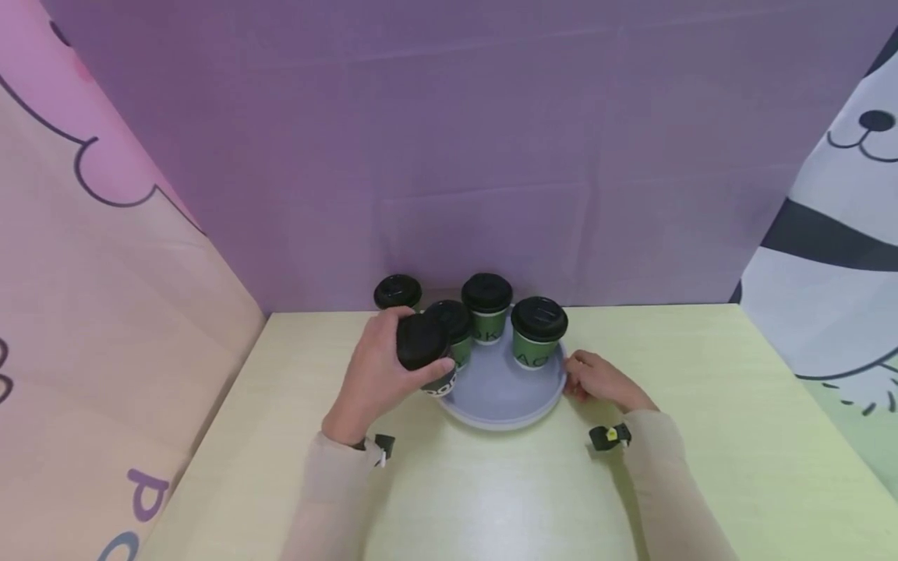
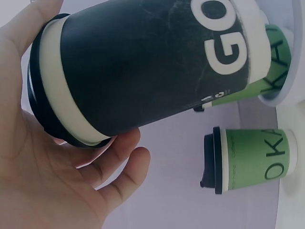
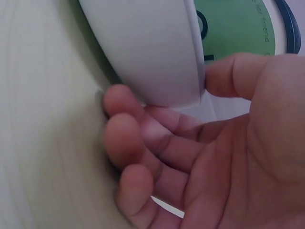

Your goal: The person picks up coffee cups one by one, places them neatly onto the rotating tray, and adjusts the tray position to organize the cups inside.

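My left hand holds a black paper coffee cup with white lettering and a black lid, tilted over the left side of a round pale tray. My right hand grips the tray's right edge; the right wrist view shows its thumb at the rim and its fingers curled against the white side wall. Three green lidded cups stand on the tray: one at the right, one at the back, and one partly hidden behind the black cup.
Another green cup stands on the table off the tray, at the back left, mostly hidden by the left hand in the head view. A purple backdrop rises along the rear edge of the pale wooden table. Printed cloth panels flank both sides.
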Available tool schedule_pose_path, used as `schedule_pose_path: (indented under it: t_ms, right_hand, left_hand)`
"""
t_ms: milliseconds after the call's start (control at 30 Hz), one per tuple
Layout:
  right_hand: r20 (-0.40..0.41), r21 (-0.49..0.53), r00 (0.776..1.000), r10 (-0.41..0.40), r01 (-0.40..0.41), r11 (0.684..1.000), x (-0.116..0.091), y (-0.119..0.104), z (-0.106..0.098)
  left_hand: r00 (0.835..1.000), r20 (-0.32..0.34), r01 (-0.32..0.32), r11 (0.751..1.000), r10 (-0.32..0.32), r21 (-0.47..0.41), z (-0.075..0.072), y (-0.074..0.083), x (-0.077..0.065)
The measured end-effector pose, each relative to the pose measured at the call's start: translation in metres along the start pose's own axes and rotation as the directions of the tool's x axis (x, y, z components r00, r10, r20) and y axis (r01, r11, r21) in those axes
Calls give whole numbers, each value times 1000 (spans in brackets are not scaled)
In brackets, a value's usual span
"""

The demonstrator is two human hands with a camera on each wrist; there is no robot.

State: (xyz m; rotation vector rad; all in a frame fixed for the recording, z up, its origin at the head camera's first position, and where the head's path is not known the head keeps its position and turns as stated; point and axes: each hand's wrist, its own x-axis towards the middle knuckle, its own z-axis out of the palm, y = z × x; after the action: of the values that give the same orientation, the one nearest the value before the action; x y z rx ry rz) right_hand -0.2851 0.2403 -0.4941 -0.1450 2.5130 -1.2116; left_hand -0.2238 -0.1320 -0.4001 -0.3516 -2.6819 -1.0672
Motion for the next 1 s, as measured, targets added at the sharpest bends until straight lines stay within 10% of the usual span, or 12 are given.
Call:
schedule_pose_path:
  t_ms: [1000]
  right_hand:
    - [95,-6,995,26,-26,1000,-7,-8,0]
  left_hand:
    - [994,94,-68,990,57,121,41,10,3]
